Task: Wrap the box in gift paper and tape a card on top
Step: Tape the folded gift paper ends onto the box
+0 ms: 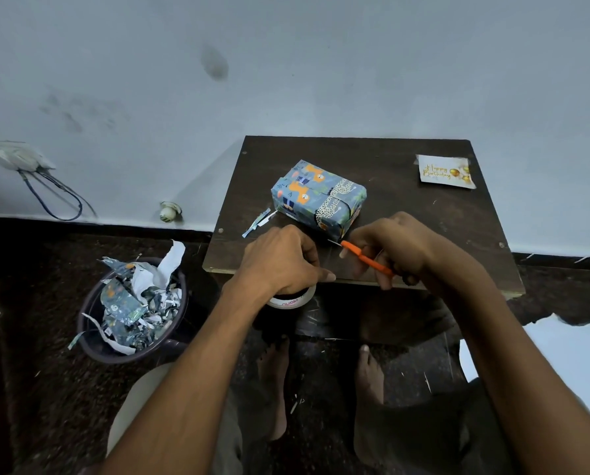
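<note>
The box [318,196] lies flat near the middle of the dark surface [406,214], fully wrapped in blue paper printed with orange and spotted animals, one corner turned toward the near edge. The card [446,172], white with gold "Happy Birthday" lettering and balloons, lies face up at the far right corner, well apart from the box.

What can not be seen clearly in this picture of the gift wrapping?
- Tape roll, head view: the left hand covers most of it; its label is too small to read.
- Scissors, head view: the right hand hides the handles; the blades are thin and blurred.
- Any stretched tape between the hands: cannot tell.
- Box: underside hidden by the table.
- Card: small print is unreadable.
</note>
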Demonstrator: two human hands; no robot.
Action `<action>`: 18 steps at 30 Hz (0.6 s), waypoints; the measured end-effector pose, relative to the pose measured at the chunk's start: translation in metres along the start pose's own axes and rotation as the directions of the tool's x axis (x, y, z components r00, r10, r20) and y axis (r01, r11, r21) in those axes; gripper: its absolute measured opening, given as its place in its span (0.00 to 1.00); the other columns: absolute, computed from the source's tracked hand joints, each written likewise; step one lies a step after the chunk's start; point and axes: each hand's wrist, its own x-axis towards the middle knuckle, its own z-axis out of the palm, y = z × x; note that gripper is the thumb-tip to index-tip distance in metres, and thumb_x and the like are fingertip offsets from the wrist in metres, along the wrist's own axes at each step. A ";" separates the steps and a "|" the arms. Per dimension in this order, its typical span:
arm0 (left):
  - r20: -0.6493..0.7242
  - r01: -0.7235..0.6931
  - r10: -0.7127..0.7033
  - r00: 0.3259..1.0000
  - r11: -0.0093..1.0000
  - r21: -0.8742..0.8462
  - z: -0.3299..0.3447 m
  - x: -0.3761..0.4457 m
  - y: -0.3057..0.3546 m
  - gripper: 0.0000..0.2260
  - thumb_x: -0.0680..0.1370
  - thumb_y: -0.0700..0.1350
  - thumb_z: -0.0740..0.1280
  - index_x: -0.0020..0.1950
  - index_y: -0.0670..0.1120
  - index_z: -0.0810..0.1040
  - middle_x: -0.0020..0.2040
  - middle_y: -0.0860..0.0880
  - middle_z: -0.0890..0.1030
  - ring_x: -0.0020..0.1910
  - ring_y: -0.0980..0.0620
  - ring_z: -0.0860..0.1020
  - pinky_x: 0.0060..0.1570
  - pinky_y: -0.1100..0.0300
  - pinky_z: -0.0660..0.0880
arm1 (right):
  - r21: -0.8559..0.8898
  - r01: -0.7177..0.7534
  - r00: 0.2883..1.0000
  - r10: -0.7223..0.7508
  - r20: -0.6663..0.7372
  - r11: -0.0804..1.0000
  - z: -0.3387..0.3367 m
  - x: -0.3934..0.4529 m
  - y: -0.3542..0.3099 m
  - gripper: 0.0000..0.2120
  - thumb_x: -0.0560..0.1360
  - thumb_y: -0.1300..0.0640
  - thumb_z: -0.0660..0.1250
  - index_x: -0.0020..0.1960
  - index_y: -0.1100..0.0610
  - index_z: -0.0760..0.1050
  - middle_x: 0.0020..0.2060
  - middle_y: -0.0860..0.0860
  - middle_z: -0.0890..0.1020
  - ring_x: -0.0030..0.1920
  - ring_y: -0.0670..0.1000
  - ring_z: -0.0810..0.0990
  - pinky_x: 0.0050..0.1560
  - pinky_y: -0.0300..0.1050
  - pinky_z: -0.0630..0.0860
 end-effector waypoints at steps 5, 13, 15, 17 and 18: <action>0.001 0.009 -0.009 1.000 1.000 0.009 0.000 0.001 0.000 0.18 0.64 0.67 0.77 0.37 0.54 0.82 0.41 0.57 0.82 0.47 0.54 0.79 0.47 0.54 0.77 | -0.002 -0.045 0.999 0.045 0.010 0.999 0.003 0.008 -0.006 0.13 0.72 0.50 0.66 0.42 0.56 0.86 0.38 0.60 0.87 0.21 0.50 0.74 0.19 0.33 0.62; 0.000 0.003 -0.003 1.000 1.000 0.012 0.000 0.000 -0.001 0.18 0.64 0.67 0.78 0.40 0.54 0.83 0.42 0.57 0.82 0.48 0.53 0.79 0.47 0.55 0.76 | 0.013 -0.115 0.993 0.115 0.023 0.993 0.010 0.015 -0.014 0.13 0.71 0.52 0.67 0.47 0.58 0.86 0.35 0.60 0.83 0.20 0.48 0.68 0.20 0.33 0.60; 0.002 0.005 -0.005 1.000 1.000 0.008 -0.001 0.000 -0.001 0.18 0.64 0.67 0.78 0.40 0.54 0.83 0.42 0.57 0.82 0.48 0.54 0.79 0.46 0.56 0.74 | 0.020 -0.131 0.991 0.130 0.035 0.991 0.007 0.015 -0.013 0.14 0.70 0.52 0.68 0.48 0.60 0.86 0.36 0.61 0.83 0.20 0.48 0.66 0.21 0.33 0.59; 0.001 0.004 -0.004 1.000 1.000 -0.001 -0.002 0.000 0.000 0.17 0.65 0.66 0.78 0.39 0.54 0.83 0.41 0.57 0.81 0.48 0.54 0.79 0.46 0.56 0.74 | 0.019 -0.144 0.989 0.143 0.043 0.989 0.003 0.014 -0.011 0.16 0.68 0.53 0.68 0.49 0.62 0.86 0.35 0.61 0.82 0.20 0.47 0.62 0.22 0.34 0.57; 0.000 0.003 -0.003 1.000 1.000 -0.006 -0.002 0.000 0.000 0.17 0.65 0.66 0.78 0.39 0.54 0.83 0.40 0.58 0.81 0.47 0.54 0.79 0.46 0.56 0.74 | 0.021 -0.151 0.988 0.149 0.046 0.988 0.002 0.014 -0.010 0.16 0.68 0.54 0.68 0.49 0.62 0.86 0.35 0.61 0.81 0.20 0.47 0.60 0.23 0.34 0.56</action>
